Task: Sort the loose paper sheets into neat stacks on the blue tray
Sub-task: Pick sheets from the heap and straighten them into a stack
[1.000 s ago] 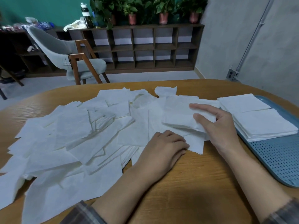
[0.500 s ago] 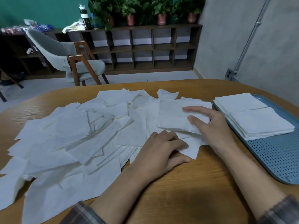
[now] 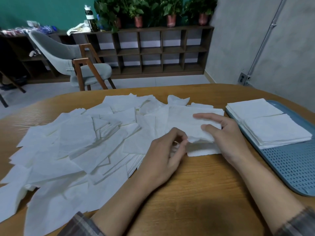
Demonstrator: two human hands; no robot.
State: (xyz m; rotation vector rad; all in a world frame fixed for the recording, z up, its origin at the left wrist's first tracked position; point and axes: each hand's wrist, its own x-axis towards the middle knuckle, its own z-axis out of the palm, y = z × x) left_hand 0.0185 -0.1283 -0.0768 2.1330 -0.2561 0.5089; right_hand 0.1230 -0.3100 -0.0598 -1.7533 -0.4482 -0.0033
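Squaring a bundle [image 3: 184, 120] just beside the tray [image 3: 289, 167]: right hand [image 3: 228, 133] grips its edge, left hand [image 3: 165, 150] pinches the near corner. Recommend aligning all edges before transfer onto the stacks [image 3: 276, 128].

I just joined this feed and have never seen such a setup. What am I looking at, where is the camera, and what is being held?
There is no machine here. These are a person's two bare hands, seen from one wide camera worn on the head and looking down. On the table lies a loose pile of white paper sheets. At the right, a blue tray bears two neat stacks. The right hand holds a small bundle of sheets, and the left hand pinches its near corner.
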